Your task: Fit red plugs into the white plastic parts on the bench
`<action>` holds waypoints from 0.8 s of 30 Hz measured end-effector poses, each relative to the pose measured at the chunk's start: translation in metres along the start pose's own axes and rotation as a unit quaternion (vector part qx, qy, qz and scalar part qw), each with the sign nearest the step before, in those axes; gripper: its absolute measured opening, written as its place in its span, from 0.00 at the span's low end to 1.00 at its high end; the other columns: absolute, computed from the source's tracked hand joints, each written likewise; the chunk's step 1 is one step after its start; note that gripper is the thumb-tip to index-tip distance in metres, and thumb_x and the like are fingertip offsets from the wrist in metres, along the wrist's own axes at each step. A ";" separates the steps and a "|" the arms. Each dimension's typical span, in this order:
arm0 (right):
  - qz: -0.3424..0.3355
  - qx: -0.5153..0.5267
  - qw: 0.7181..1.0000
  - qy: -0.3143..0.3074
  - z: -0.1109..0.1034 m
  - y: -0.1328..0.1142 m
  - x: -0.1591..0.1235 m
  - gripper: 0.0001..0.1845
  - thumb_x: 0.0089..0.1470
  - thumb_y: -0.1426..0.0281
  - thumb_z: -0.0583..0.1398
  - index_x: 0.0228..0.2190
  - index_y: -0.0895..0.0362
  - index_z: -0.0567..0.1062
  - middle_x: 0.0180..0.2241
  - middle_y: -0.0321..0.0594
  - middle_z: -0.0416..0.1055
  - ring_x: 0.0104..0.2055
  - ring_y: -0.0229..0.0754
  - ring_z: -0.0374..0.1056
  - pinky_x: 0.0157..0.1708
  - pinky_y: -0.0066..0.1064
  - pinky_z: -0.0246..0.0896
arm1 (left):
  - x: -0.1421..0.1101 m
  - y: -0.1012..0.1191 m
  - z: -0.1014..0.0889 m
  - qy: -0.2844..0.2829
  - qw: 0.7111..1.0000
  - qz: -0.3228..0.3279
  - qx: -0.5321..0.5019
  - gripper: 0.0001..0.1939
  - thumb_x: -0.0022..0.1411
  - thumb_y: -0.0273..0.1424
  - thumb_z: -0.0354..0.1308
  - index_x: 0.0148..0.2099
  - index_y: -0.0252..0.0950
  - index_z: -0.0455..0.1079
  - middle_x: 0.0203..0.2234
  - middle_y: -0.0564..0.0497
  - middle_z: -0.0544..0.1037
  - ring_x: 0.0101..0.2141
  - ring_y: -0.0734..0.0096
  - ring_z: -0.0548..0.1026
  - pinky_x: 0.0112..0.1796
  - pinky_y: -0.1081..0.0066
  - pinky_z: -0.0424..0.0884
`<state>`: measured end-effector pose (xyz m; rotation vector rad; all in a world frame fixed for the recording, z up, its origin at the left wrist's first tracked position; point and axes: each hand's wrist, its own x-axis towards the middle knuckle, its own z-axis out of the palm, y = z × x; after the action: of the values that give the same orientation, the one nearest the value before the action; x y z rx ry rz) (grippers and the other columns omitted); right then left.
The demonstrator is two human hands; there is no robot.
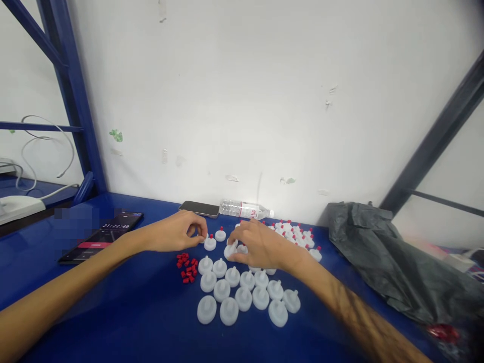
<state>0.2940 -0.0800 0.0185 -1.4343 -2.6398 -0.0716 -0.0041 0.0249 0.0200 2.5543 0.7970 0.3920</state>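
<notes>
My left hand [179, 232] is closed in a pinch, its fingertips right beside a white nozzle cap with a red tip [210, 244]. What the pinch holds, if anything, I cannot make out. Between the thumb and fingers of my right hand [259, 244] is a white nozzle cap [229, 250], tilted and partly covered by the fingers. Several white nozzle caps without red tips [222, 291] stand upright in loose rows nearer to me. Small red tips [186, 267] lie in a pile below my left hand. More red-tipped caps [293, 233] are grouped behind my right hand, which hides some of them.
A phone showing a timer [104, 238] lies at left on the blue table [139, 307]. Against the wall are a dark phone [199, 208] and a clear bottle on its side [245, 209]. A grey plastic bag [378, 257] spreads along the right, by the metal frame.
</notes>
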 end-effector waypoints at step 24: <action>-0.016 -0.013 0.989 0.145 0.009 0.002 0.003 0.15 0.81 0.62 0.75 0.64 0.49 0.93 0.56 0.52 0.95 0.59 0.64 0.91 0.68 0.59 0.87 | 0.006 0.011 0.034 0.140 0.988 0.041 -0.049 0.09 0.82 0.39 0.73 0.49 0.42 0.92 0.37 0.50 0.92 0.35 0.60 0.83 0.40 0.64 0.76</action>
<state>0.2929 -0.0753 0.0100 -1.2780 -2.4331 -0.2957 0.0188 0.0097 -0.0035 2.4761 0.7499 0.8106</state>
